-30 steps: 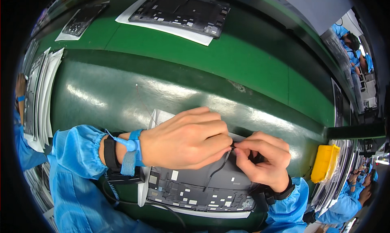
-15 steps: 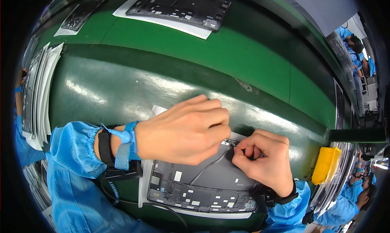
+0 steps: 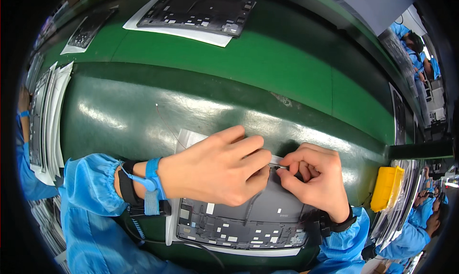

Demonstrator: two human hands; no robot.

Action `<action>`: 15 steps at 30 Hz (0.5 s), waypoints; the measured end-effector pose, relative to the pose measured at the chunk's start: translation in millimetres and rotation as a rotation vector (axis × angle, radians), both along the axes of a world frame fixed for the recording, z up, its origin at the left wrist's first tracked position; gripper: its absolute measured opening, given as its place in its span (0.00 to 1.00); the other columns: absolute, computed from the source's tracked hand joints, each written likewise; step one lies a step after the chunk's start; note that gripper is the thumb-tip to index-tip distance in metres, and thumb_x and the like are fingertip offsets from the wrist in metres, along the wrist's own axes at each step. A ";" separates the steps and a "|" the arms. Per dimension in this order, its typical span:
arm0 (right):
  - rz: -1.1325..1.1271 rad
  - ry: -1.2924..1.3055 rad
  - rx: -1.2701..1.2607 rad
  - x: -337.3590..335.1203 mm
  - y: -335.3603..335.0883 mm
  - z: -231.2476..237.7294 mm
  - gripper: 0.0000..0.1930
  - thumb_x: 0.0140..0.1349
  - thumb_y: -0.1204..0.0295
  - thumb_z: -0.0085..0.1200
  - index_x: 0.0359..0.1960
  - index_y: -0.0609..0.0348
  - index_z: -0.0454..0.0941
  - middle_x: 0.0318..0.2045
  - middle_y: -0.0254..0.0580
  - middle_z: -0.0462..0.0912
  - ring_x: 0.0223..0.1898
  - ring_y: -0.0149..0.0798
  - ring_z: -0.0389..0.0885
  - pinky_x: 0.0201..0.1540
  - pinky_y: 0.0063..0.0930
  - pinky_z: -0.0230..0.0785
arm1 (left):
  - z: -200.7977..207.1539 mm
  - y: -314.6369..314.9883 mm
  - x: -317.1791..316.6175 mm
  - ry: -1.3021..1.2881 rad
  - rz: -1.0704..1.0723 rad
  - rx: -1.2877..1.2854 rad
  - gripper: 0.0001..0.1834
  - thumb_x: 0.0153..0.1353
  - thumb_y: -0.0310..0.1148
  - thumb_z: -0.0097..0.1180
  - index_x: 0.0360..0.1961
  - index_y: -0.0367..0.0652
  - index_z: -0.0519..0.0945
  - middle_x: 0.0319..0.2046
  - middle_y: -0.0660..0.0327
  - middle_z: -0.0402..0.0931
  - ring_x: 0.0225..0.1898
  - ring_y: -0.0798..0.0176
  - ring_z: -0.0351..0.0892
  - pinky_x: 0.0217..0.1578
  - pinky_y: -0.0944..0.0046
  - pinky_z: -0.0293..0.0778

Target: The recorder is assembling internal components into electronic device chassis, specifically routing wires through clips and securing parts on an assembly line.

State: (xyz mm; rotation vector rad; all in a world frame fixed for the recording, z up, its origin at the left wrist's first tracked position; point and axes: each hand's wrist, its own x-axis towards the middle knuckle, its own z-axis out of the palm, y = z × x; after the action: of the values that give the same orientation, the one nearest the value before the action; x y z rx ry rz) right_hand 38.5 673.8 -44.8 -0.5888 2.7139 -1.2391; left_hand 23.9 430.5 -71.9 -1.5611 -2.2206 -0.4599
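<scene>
A dark flat device housing [image 3: 282, 220] with several small white patches lies on white sheeting [image 3: 171, 226] in front of me. My left hand [image 3: 222, 166], with a blue wrist strap, is closed over its far left part; its curled fingers hide whatever they hold. My right hand [image 3: 313, 178] pinches at the far edge, right beside the left fingertips. Something thin and pale shows at its fingertips, too small to name. A black cable [image 3: 250, 208] runs across the housing and under my left hand. From beyond that hand a thin reddish wire [image 3: 167, 123] sticks out over the table.
Another dark housing [image 3: 201, 11] lies on white sheets on the far green surface, a smaller one [image 3: 88, 30] to its left. Stacked sheets and panels [image 3: 50, 126] stand at the left. A yellow bin [image 3: 386, 189] sits at the right beside stacked panels. Other people in blue work beyond.
My left hand has moved slightly down and toward me, its fingertips closer to the right hand's. The right hand keeps pinching at the far edge. The whole view has shifted slightly.
</scene>
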 end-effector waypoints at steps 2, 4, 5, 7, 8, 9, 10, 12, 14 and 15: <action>-0.003 0.059 0.007 1.8 1.3 -3.6 0.07 0.49 0.79 0.70 0.27 0.62 0.82 0.22 0.33 0.78 0.17 0.26 0.70 0.19 0.24 0.61 | -0.6 3.3 -0.2 -0.007 0.000 0.017 0.16 0.42 0.30 0.67 0.36 0.38 0.85 0.32 0.60 0.74 0.34 0.60 0.74 0.30 0.61 0.71; -0.008 0.119 0.013 4.4 0.4 -9.1 0.07 0.48 0.80 0.69 0.27 0.62 0.82 0.22 0.33 0.78 0.17 0.27 0.72 0.18 0.26 0.61 | -0.6 4.7 -4.0 -0.085 -0.021 0.092 0.16 0.42 0.28 0.68 0.35 0.38 0.85 0.32 0.60 0.74 0.33 0.59 0.74 0.30 0.60 0.71; 0.013 0.262 0.035 5.6 -1.3 -13.1 0.07 0.48 0.80 0.69 0.27 0.61 0.81 0.21 0.34 0.77 0.17 0.30 0.73 0.18 0.28 0.63 | -0.8 5.8 -5.5 -0.166 -0.040 0.167 0.15 0.42 0.27 0.69 0.35 0.38 0.84 0.31 0.60 0.74 0.33 0.59 0.74 0.30 0.60 0.71; 0.032 0.403 0.048 5.4 -2.6 -17.1 0.07 0.48 0.80 0.69 0.26 0.60 0.80 0.20 0.35 0.76 0.17 0.33 0.75 0.18 0.29 0.64 | -2.7 8.3 -5.6 -0.217 -0.039 0.202 0.14 0.43 0.25 0.69 0.35 0.37 0.84 0.31 0.60 0.74 0.32 0.59 0.74 0.29 0.59 0.72; 0.046 0.446 0.081 4.4 -2.3 -17.3 0.08 0.47 0.79 0.69 0.26 0.60 0.80 0.20 0.36 0.75 0.18 0.36 0.75 0.18 0.31 0.66 | -3.4 9.8 -5.8 -0.267 -0.037 0.241 0.13 0.44 0.24 0.69 0.35 0.37 0.83 0.31 0.59 0.74 0.31 0.58 0.73 0.29 0.59 0.72; 0.059 0.488 0.115 4.0 -2.3 -17.7 0.08 0.46 0.79 0.69 0.25 0.59 0.79 0.20 0.37 0.74 0.18 0.38 0.76 0.18 0.33 0.67 | -4.0 11.0 -6.3 -0.269 -0.040 0.235 0.13 0.44 0.24 0.69 0.35 0.37 0.83 0.31 0.59 0.74 0.31 0.58 0.73 0.29 0.59 0.72; 0.054 0.487 0.110 3.8 -2.2 -18.5 0.08 0.46 0.79 0.69 0.25 0.59 0.79 0.20 0.37 0.74 0.18 0.38 0.76 0.18 0.33 0.67 | -4.3 12.1 -6.9 -0.312 -0.014 0.254 0.12 0.46 0.23 0.69 0.34 0.37 0.83 0.30 0.59 0.74 0.30 0.58 0.73 0.29 0.59 0.72; 0.063 0.481 0.067 2.7 -0.7 -19.9 0.09 0.46 0.79 0.68 0.24 0.60 0.78 0.19 0.37 0.74 0.18 0.40 0.76 0.18 0.34 0.66 | -3.6 17.8 -6.3 -0.358 0.035 0.297 0.09 0.48 0.22 0.69 0.30 0.37 0.80 0.28 0.59 0.71 0.28 0.56 0.71 0.28 0.58 0.72; 0.073 0.482 0.045 1.0 3.4 -22.1 0.09 0.44 0.80 0.68 0.25 0.59 0.79 0.19 0.36 0.74 0.17 0.36 0.75 0.18 0.30 0.66 | -2.4 24.6 -4.3 -0.349 0.045 0.287 0.09 0.48 0.22 0.69 0.28 0.37 0.78 0.27 0.59 0.70 0.28 0.56 0.71 0.28 0.58 0.71; 0.097 0.479 0.021 0.4 5.5 -22.7 0.09 0.43 0.81 0.68 0.25 0.59 0.80 0.19 0.35 0.74 0.16 0.32 0.75 0.17 0.27 0.65 | -1.5 27.5 -2.7 -0.343 0.068 0.281 0.10 0.48 0.22 0.69 0.26 0.37 0.76 0.26 0.58 0.68 0.27 0.55 0.70 0.28 0.58 0.71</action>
State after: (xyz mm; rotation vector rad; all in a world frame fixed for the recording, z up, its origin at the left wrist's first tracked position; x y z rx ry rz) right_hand 38.9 679.2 -67.5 -1.1282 3.0153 -1.1674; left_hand 21.2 458.0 -73.4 -1.3344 -2.3165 -1.0367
